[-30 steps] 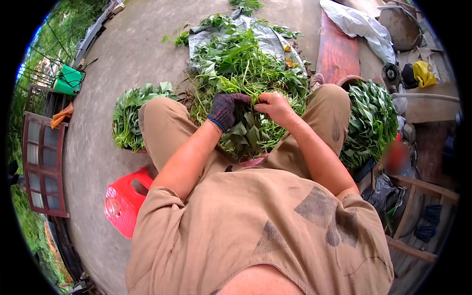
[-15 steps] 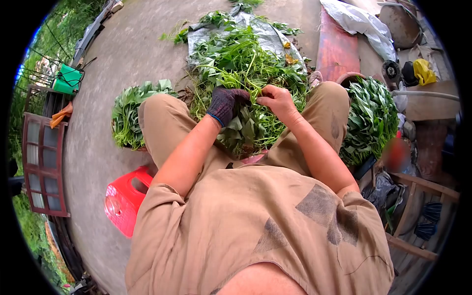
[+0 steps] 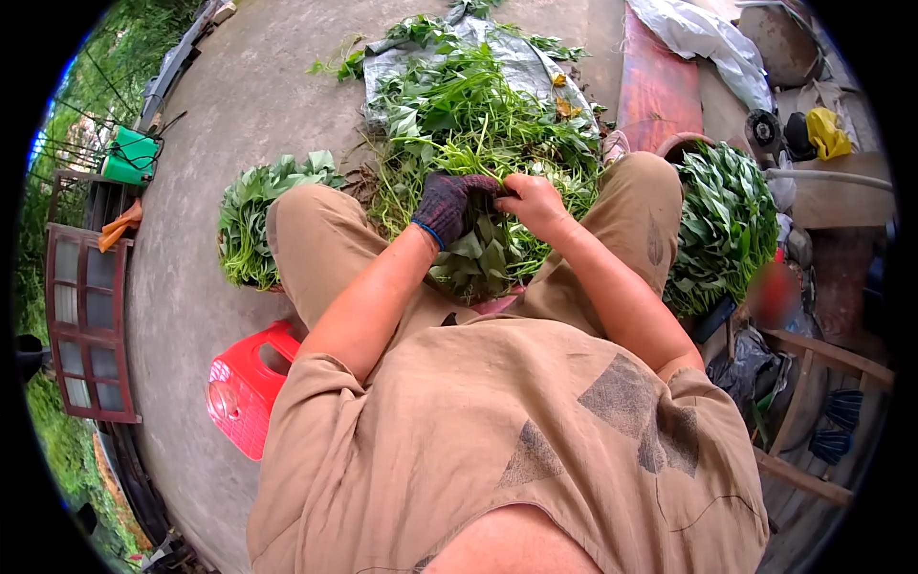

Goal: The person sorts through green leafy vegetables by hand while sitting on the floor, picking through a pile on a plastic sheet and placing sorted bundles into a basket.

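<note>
Between my knees, my left hand in a dark knitted glove with a blue cuff is closed around a bunch of leafy stems, whose leaves hang below it. My bare right hand pinches at the stem ends beside the glove's fingertips; what exactly lies between its fingers is too small to tell. Just beyond both hands lies a large heap of green stems and leaves, partly on a grey sheet.
Bundled greens stand beside my left knee, more greens in a round container at my right. A red plastic stool is at lower left. A reddish board and a wooden frame are on the right.
My right hand moved slightly away from the glove half a second ago and is now back against it. The glove has shifted slightly to the right.
</note>
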A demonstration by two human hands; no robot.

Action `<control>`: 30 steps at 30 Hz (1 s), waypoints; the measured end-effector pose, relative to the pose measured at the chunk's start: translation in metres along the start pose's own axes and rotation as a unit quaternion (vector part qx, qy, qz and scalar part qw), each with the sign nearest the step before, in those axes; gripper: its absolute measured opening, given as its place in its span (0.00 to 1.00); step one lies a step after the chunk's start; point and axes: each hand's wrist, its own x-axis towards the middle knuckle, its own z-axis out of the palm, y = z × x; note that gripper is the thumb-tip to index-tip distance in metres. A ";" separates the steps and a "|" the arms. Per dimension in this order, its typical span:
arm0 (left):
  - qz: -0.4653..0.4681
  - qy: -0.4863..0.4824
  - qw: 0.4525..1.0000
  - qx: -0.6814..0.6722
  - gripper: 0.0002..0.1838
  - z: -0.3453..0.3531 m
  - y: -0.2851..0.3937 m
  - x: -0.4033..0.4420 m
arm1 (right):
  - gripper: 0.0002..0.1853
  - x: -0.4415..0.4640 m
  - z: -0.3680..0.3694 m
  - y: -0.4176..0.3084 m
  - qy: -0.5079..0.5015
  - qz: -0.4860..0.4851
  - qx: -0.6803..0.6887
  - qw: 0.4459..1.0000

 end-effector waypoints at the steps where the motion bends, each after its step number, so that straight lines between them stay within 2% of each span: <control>1: 0.006 0.000 1.000 -0.008 0.08 -0.003 -0.002 0.001 | 0.13 0.001 0.004 0.006 0.023 -0.039 0.009 0.999; 4: -0.043 0.001 0.987 0.156 0.07 -0.009 0.018 0.003 | 0.09 0.000 -0.010 0.004 -0.075 0.093 0.241 0.963; 5: -0.054 0.045 0.970 0.232 0.04 0.002 0.034 0.000 | 0.06 -0.002 -0.015 0.004 -0.071 0.084 0.293 0.950; 8: -0.079 0.116 0.911 0.387 0.03 -0.007 0.047 0.001 | 0.05 -0.002 -0.016 0.020 -0.126 0.050 0.302 0.944; 12: 0.040 0.187 0.971 0.143 0.09 -0.092 0.034 0.018 | 0.02 -0.012 -0.041 0.015 -0.128 0.116 0.408 0.896; 13: -0.009 0.217 0.973 0.074 0.05 -0.097 0.042 0.014 | 0.02 -0.012 -0.046 0.017 -0.113 0.131 0.415 0.893; 16: -0.090 0.147 0.985 -0.024 0.04 -0.061 0.045 0.000 | 0.03 -0.013 -0.052 0.015 -0.125 0.133 0.457 0.871; 18: -0.122 0.121 0.985 -0.026 0.09 -0.029 0.026 -0.008 | 0.03 -0.006 -0.042 0.015 -0.163 0.119 0.452 0.869; 20: -0.129 0.063 0.990 -0.016 0.11 0.003 0.023 -0.019 | 0.03 -0.001 -0.030 0.011 -0.200 0.105 0.455 0.862; 22: -0.148 0.062 0.987 -0.029 0.10 0.009 0.020 -0.021 | 0.03 -0.001 -0.026 0.004 -0.211 0.122 0.440 0.864; 24: -0.144 0.051 0.987 -0.059 0.08 0.002 0.014 -0.020 | 0.05 -0.001 -0.022 0.001 -0.208 0.146 0.417 0.872; 26: -0.117 0.029 0.987 -0.106 0.07 -0.016 0.007 -0.014 | 0.08 -0.002 -0.021 0.001 -0.186 0.127 0.429 0.875; 27: -0.082 0.009 0.994 -0.071 0.07 -0.020 0.007 -0.016 | 0.09 -0.003 -0.019 0.001 -0.173 0.117 0.436 0.875; 30: -0.091 0.029 0.994 -0.054 0.08 -0.012 0.018 -0.019 | 0.13 0.007 -0.005 0.029 -0.124 0.065 0.443 0.886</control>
